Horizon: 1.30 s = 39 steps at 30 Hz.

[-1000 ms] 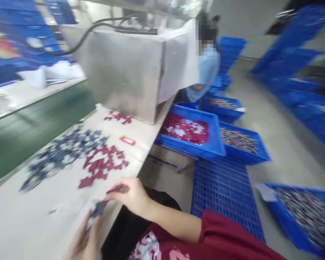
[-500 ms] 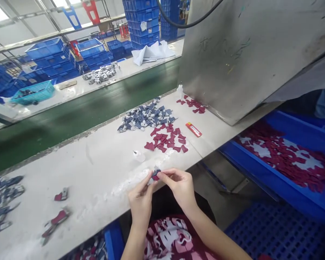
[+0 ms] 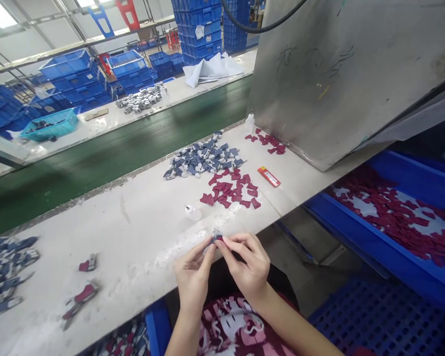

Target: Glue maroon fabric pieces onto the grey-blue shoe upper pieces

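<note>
Between the fingertips of both hands sits a small grey, blue and maroon plastic-looking part [image 3: 217, 237], mostly covered by the fingers. My left hand [image 3: 193, 269] pinches it from the left, and my right hand [image 3: 247, 262] presses on it from the right with thumb and forefinger. Just beyond the hands stands a small white squeeze bottle [image 3: 193, 212] with a dark tip. Flat maroon pieces [image 3: 226, 190] lie scattered past it, beside a heap of blue-and-white parts [image 3: 203, 157]. Some grey parts with maroon faces [image 3: 88, 263] rest on the table at left.
A red and yellow packet [image 3: 269, 176] lies near the table's right edge. A large metal panel [image 3: 319, 84] leans over the table. To the right, a blue bin [image 3: 393, 242] holds maroon pieces. A green conveyor belt [image 3: 107, 148] runs behind the table; more blue parts [image 3: 7, 272] lie far left.
My right hand's fingers have shifted over the part, now covering more of its maroon side. The whole view has moved slightly, with the table items appearing a little to the right.
</note>
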Available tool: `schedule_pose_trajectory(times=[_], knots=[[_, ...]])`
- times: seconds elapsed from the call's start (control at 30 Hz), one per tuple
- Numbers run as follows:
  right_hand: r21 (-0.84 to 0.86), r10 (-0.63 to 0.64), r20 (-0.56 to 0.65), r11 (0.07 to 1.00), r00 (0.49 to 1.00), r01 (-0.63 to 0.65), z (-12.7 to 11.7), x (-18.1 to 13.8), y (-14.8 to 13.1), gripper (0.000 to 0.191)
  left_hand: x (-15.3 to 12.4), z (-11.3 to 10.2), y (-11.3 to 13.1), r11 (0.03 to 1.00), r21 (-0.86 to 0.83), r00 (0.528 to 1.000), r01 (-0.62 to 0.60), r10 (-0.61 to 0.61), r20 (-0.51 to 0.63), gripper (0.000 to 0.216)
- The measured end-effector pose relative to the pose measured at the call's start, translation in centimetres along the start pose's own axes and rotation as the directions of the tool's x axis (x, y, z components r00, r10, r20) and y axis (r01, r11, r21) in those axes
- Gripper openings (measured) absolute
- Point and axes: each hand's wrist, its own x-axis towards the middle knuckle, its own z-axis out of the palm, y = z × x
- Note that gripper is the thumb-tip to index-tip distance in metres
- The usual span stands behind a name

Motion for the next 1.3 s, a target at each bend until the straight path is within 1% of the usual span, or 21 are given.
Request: schedule_pose_trajectory(times=[0.07, 0.1, 0.13, 0.17, 0.2, 0.23, 0.3, 0.33, 0.37, 0.4, 0.43, 0.47, 0.57, 0.63, 0.8, 0.93, 1.0, 1.07, 1.17, 1.23, 1.3], knots=[[-0.001, -0.028, -0.002, 1.0, 1.0, 0.028, -0.4, 0.1, 0.1, 0.014, -0.2, 0.0, 0.4, 1.0, -0.01, 1.0, 0.013, -0.013, 0.019, 0.033], [0.024, -0.006, 0.007, 1.0, 1.0, 0.006, -0.7, 0.3, 0.2, 0.015, -0.4, -0.1, 0.7, 1.0, -0.013, 1.0, 0.018, -0.017, 0.023, 0.033], [0.071, 0.044, 0.035, 0.996, 0.998, -0.047, -1.1, 0.5, 0.3, 0.015, -0.6, -0.1, 1.0, 1.0, -0.014, 1.0, 0.021, -0.021, 0.024, 0.033], [0.137, 0.114, 0.097, 0.982, 0.989, -0.126, -1.4, 0.8, 0.4, 0.016, -0.8, -0.2, 1.4, 1.0, -0.013, 1.0, 0.023, -0.023, 0.021, 0.032], [0.215, 0.183, 0.199, 0.95, 0.963, -0.226, -1.7, 1.1, 0.5, 0.019, -1.1, -0.3, 1.8, 1.0, -0.009, 1.0, 0.024, -0.024, 0.019, 0.032], [0.287, 0.236, 0.326, 0.898, 0.915, -0.334, -2.0, 1.5, 0.7, 0.021, -1.3, -0.3, 2.2, 1.0, -0.001, 1.0, 0.024, -0.024, 0.018, 0.031], [0.376, 0.259, 0.556, 0.769, 0.789, -0.517, -2.3, 2.2, 0.9, 0.023, -1.8, -0.5, 3.1, 0.999, 0.025, 0.999, 0.02, -0.021, 0.03, 0.03], [0.4, 0.246, 0.628, 0.712, 0.738, -0.577, -2.3, 2.5, 0.9, 0.022, -2.0, -0.6, 3.4, 0.999, 0.039, 0.999, 0.018, -0.02, 0.039, 0.03], [0.418, 0.233, 0.666, 0.67, 0.708, -0.613, -2.3, 2.7, 0.9, 0.021, -2.1, -0.7, 3.7, 0.999, 0.048, 0.999, 0.02, -0.023, 0.047, 0.03], [0.431, 0.229, 0.677, 0.647, 0.699, -0.629, -2.2, 2.7, 0.8, 0.02, -2.3, -0.8, 3.9, 0.998, 0.051, 0.998, 0.026, -0.029, 0.051, 0.03], [0.439, 0.227, 0.672, 0.645, 0.705, -0.626, -2.1, 2.7, 0.7, 0.019, -2.4, -0.9, 4.0, 0.998, 0.046, 0.998, 0.034, -0.036, 0.05, 0.03], [0.439, 0.224, 0.657, 0.662, 0.72, -0.607, -2.0, 2.6, 0.5, 0.017, -2.5, -0.9, 4.1, 0.999, 0.036, 0.998, 0.041, -0.043, 0.044, 0.03], [0.406, 0.206, 0.596, 0.756, 0.776, -0.513, -1.7, 2.2, 0.1, 0.011, -2.7, -0.9, 4.1, 0.999, -0.004, 0.999, 0.051, -0.051, 0.015, 0.03], [0.395, 0.184, 0.572, 0.793, 0.8, -0.464, -1.6, 1.9, -0.1, 0.012, -2.8, -0.8, 4.1, 0.999, -0.024, 0.999, 0.045, -0.045, -0.004, 0.028], [0.39, 0.156, 0.539, 0.825, 0.828, -0.409, -1.5, 1.4, -0.1, 0.014, -3.1, -0.9, 4.3, 0.999, -0.042, 1.0, 0.013, -0.013, -0.003, 0.028], [0.341, 0.17, 0.529, 0.855, 0.832, -0.392, -1.6, 0.9, 0.1, 0.015, -3.1, -1.4, 4.3, 0.999, -0.009, 0.999, 0.043, -0.042, 0.015, 0.025], [0.342, 0.155, 0.525, 0.862, 0.837, -0.375, -1.6, 0.5, 0.3, 0.016, -3.0, -1.6, 4.2, 1.0, 0.006, 0.999, 0.028, -0.028, 0.034, 0.02], [0.356, 0.12, 0.518, 0.87, 0.847, -0.341, -1.6, 0.3, 0.4, 0.017, -3.1, -1.9, 4.1, 0.999, 0.022, 0.998, -0.025, 0.024, 0.052, 0.015], [0.372, 0.067, 0.507, 0.882, 0.859, -0.288, -1.7, 0.2, 0.5, 0.018, -3.2, -2.1, 4.0, 0.987, 0.075, 0.989, -0.143, 0.141, 0.04, 0.012], [0.381, 0.048, 0.506, 0.883, 0.861, -0.273, -1.7, 0.2, 0.4, 0.019, -3.3, -2.2, 4.0, 0.965, 0.121, 0.973, -0.232, 0.229, 0.04, 0.013], [0.397, 0.042, 0.512, 0.874, 0.858, -0.279, -1.7, 0.3, 0.3, 0.021, -3.3, -2.3, 3.9, 0.932, 0.151, 0.944, -0.329, 0.322, 0.065, 0.015]])
